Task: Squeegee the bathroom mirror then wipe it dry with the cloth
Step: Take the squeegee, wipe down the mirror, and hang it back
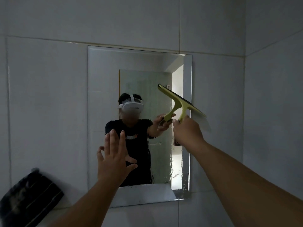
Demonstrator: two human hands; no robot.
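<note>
A frameless rectangular mirror (105,112) hangs on the grey tiled wall, with water drops and streaks on its lower right part. My right hand (188,131) grips the handle of a yellow-green squeegee (182,102), whose blade lies tilted against the mirror's right edge at mid height, its right end over the tile. My left hand (113,159) is raised in front of the mirror's lower left area with fingers spread, holding nothing. A dark cloth (27,197) lies at the lower left below the mirror.
Grey wall tiles (49,95) surround the mirror, and a wall corner (245,112) runs down on the right. The mirror reflects a person wearing a headset and a lit doorway.
</note>
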